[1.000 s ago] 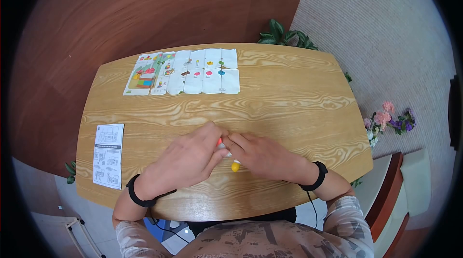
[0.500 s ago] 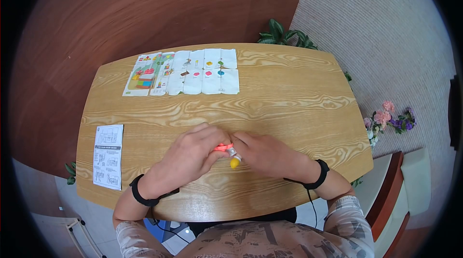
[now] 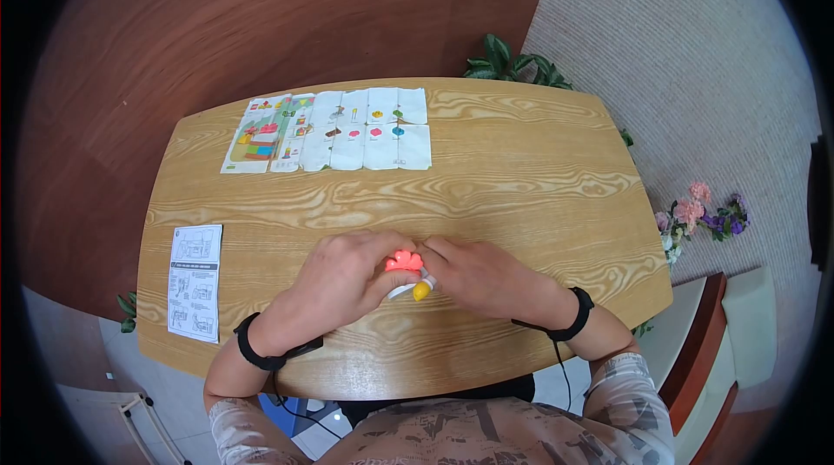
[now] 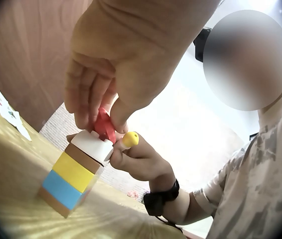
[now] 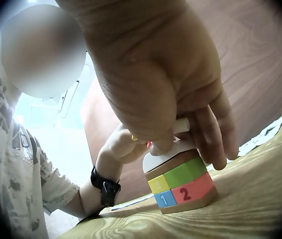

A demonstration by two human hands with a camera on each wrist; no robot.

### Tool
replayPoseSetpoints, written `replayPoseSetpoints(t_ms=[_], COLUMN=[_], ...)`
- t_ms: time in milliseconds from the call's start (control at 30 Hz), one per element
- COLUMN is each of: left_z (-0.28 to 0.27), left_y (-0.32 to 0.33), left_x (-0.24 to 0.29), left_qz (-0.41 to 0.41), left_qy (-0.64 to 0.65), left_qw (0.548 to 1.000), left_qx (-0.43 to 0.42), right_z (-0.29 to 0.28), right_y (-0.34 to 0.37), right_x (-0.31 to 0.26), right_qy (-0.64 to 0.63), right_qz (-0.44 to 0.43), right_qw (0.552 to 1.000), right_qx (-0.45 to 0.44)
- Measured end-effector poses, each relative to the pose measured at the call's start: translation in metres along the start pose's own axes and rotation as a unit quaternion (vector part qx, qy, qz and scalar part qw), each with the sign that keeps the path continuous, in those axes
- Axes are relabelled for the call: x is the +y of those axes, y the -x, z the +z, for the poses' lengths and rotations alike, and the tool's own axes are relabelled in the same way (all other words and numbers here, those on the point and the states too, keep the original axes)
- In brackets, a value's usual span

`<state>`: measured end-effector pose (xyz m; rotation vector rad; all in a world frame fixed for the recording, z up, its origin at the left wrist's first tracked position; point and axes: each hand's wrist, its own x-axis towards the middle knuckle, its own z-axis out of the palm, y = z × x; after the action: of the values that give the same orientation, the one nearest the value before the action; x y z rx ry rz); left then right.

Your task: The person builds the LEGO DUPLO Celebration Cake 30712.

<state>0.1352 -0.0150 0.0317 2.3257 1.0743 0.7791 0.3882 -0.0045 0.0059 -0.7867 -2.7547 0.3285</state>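
Observation:
My left hand (image 3: 334, 281) pinches a coral-red flower-shaped toy brick (image 3: 403, 262) between thumb and fingers. In the left wrist view that red brick (image 4: 104, 124) stands edge-on at a white rounded brick (image 4: 92, 145). The white brick tops a stack of toy bricks (image 4: 73, 172) on the table, with brown, yellow and blue layers. From the other side, green and red number bricks (image 5: 193, 191) show. My right hand (image 3: 473, 281) is beside the stack and holds a white toy candle with a yellow tip (image 3: 422, 292), lying sideways; its white end (image 5: 182, 125) shows between thumb and fingers.
An unfolded picture instruction sheet (image 3: 347, 151) lies at the table's far left. A printed black-and-white leaflet (image 3: 195, 283) lies near the left edge. Flowers (image 3: 695, 213) and a chair (image 3: 721, 335) are beyond the right edge of the wooden table (image 3: 530, 161).
The coral brick has turned in my left fingers, so its scalloped face shows from above. My right hand has shifted slightly, and the candle's yellow tip has moved a little up.

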Motion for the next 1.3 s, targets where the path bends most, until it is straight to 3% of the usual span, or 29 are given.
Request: replayPoseSetpoints(t_ms=[233,500,700,1300], left_z=[-0.002,-0.0046,0.0039,-0.0019], left_y=[-0.0011,-0.0013,-0.0007,0.0009], left_x=[0.0025,0.0071,0.0044,0.0035], left_qz=[0.001,-0.036,-0.002,0.009], left_qy=[-0.001,0.029,-0.021,-0.01], left_qw=[1.0,0.998,1.0,0.999], left_qx=[-0.018,-0.036,-0.002,-0.033], right_z=[-0.0007,0.0019,0.001,0.0031], right_y=[-0.0013,-0.0002,-0.0004,-0.0014], right_x=[-0.0017,-0.0005,0.0007,-0.0009], right_qy=[0.016,0.041,0.048,0.0], right_qz=[0.019,0.008,0.013,0.012], right_qw=[0.999,0.999,0.998,0.999], right_qx=[-0.031,-0.006,-0.025,-0.034])
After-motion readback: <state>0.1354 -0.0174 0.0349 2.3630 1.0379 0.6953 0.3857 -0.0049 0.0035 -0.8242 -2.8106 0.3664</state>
